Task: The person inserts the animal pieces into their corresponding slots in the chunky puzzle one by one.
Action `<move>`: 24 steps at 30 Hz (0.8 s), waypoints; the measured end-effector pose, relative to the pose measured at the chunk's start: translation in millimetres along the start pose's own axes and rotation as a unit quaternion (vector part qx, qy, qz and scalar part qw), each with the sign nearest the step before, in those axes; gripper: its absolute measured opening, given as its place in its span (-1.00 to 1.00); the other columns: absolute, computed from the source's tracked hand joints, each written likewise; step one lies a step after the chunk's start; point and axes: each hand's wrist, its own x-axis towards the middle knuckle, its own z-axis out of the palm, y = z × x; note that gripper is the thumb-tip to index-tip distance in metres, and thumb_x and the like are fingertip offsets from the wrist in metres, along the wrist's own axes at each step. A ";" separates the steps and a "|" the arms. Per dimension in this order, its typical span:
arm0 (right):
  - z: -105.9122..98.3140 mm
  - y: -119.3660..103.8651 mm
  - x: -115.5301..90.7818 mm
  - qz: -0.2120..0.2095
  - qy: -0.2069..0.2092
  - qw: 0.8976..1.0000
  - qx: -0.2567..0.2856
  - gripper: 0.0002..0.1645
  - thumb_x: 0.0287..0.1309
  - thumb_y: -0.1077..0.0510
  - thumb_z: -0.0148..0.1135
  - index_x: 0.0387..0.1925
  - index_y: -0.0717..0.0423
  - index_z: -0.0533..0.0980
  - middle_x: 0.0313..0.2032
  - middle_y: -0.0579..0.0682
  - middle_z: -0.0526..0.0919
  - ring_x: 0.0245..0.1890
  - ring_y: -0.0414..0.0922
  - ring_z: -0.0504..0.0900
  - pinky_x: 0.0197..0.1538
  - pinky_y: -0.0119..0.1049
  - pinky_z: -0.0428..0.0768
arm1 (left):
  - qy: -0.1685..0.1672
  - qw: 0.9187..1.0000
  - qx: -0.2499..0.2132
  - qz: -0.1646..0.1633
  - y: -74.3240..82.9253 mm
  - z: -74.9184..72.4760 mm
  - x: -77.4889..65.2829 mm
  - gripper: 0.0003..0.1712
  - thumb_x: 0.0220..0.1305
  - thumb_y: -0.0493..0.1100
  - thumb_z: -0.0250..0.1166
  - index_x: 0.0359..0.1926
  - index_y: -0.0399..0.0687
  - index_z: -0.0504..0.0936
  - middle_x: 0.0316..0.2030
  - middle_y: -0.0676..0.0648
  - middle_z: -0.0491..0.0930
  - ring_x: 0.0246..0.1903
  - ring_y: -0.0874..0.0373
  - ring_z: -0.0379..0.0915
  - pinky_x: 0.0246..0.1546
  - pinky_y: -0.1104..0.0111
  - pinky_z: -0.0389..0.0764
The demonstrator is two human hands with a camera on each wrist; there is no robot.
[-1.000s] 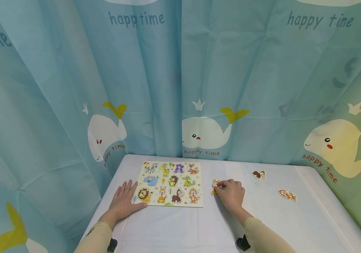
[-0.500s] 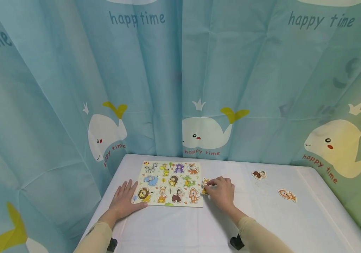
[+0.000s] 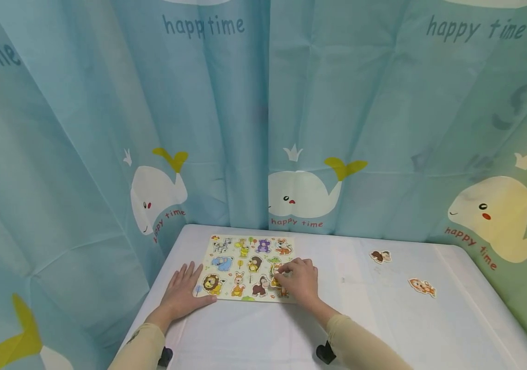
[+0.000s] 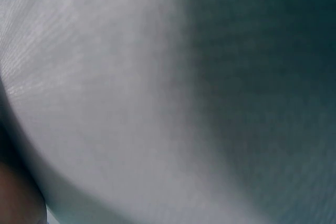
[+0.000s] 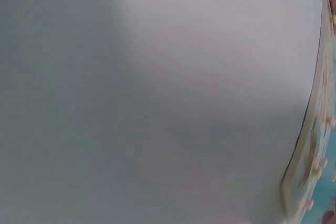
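My left hand [image 3: 182,293] lies spread on the table at the lower left corner of a cream puzzle board [image 3: 209,257], fingers along its side and thumb at its front edge. The board carries colourful animal pictures. Above its right part, my right hand [image 3: 301,281] pinches a small orange kangaroo puzzle piece [image 3: 276,276] between thumb and fingers. The piece overlaps the crocodile and the orange monkey pictures there. In the right wrist view the board's edge [image 5: 294,177] shows at the far right with small knobs standing on it.
Two loose puzzle pieces lie on the white-covered table [image 3: 360,318] to the right: a brown monkey piece [image 3: 380,256] and an orange monkey piece [image 3: 422,287]. A blue curtain [image 3: 226,128] with whales hangs behind the table. The left wrist view holds mostly blurred cloth.
My right hand has carried the kangaroo piece left, from the table beside the board to over the board's right part. The left hand keeps its place.
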 end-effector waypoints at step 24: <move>45.9 -57.2 1.4 -0.031 -0.027 0.999 0.017 -0.86 -0.01 -0.04 0.56 -0.54 -0.20 0.71 -0.36 -0.26 0.58 -0.19 -0.12 0.42 -0.06 -0.10 0.37 | -0.020 1.000 0.011 -0.018 6.8 -6.4 -1.3 0.36 0.08 0.52 0.34 0.60 -0.25 0.05 0.58 -0.37 -0.11 0.56 -0.34 -0.34 0.53 -0.18 -0.31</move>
